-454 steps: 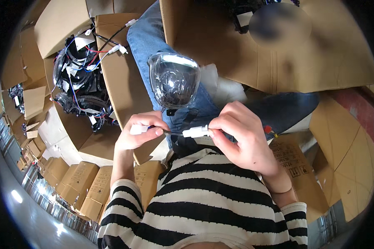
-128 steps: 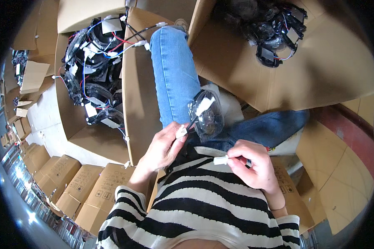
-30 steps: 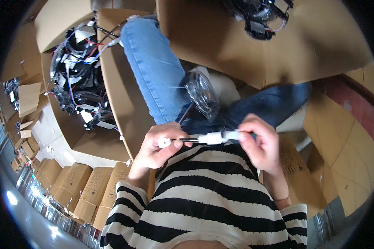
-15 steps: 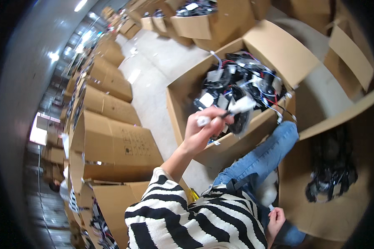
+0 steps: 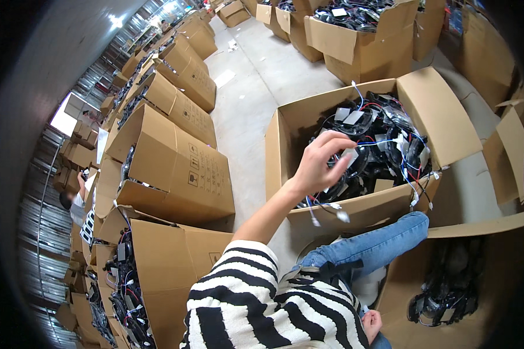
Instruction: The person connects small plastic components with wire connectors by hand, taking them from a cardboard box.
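Note:
My left hand (image 5: 325,161) reaches over an open cardboard box (image 5: 355,216). Its fingers and thumb are apart, and nothing seems held between them. Below and beyond it lies a heap of black cable bundles (image 5: 364,168) with white labels and red and blue wires. White connectors (image 5: 342,216) dangle over the box's near edge. My right hand (image 5: 371,324) is low beside my hip with its fingers curled. A small white piece (image 5: 364,309) shows next to it; what the fingers hold, if anything, is hidden.
A row of tall cardboard boxes (image 5: 201,168) filled with cables runs along the left. More filled boxes (image 5: 367,55) stand beyond the aisle (image 5: 247,64). At lower right, another open box (image 5: 404,279) contains black bundles (image 5: 445,302). A person (image 5: 75,203) is at far left.
My left hand has let go of the dark cable with white ends and opened over the heap. The view has shifted, showing more of the left boxes. My right hand stays low.

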A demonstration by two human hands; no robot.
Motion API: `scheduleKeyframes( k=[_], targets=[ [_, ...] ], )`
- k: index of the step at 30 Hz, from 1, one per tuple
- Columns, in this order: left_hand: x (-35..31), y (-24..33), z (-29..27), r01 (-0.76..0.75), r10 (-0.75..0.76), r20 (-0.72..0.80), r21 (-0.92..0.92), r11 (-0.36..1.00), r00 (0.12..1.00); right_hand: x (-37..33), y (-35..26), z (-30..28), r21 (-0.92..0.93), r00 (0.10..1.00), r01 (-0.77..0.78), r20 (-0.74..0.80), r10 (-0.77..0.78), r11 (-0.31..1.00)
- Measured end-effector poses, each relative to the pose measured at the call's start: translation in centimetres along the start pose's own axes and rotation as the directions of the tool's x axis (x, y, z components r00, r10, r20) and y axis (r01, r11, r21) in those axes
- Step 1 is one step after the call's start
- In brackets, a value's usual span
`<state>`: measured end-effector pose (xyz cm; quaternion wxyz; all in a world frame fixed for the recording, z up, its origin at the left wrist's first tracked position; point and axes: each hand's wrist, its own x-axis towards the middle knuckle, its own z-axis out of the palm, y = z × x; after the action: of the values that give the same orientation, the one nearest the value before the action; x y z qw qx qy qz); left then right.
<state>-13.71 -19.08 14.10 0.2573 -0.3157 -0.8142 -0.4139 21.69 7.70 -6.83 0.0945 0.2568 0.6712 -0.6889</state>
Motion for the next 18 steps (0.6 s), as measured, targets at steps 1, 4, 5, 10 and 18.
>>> scheduleKeyframes(
  k=[1, 4, 5, 10, 18],
  targets=[
    [0.9, 2.0, -0.6, -0.063, 0.06, -0.032, -0.082, 0.995, 0.998, 0.0, 0.1, 0.1, -0.001, 1.0, 0.017, 0.011, -0.017, 1.0],
    [3.2, 7.7, -2.3, -0.521, 0.498, -0.16, -0.176, 0.835, 0.852, -0.4, 0.4, -0.2, -0.032, 0.998, -0.059, 0.01, 0.06, 0.998],
    [3.4, 9.4, -1.9, -0.52, 0.495, -0.162, -0.201, 0.83, 0.853, -0.7, 1.6, -0.8, -0.029, 0.997, -0.07, -0.014, 0.07, 0.997],
    [5.8, 15.6, -3.8, -0.892, 0.535, -0.733, -0.224, 0.392, 0.419, 0.1, 5.3, -0.3, 0.053, 0.991, -0.119, 0.065, 0.116, 0.991],
    [6.0, 17.8, -4.1, -0.94, 0.469, -0.818, -0.253, 0.227, 0.333, -0.7, 0.4, 1.9, -0.031, 0.999, -0.024, 0.033, 0.025, 0.999]
  ],
)
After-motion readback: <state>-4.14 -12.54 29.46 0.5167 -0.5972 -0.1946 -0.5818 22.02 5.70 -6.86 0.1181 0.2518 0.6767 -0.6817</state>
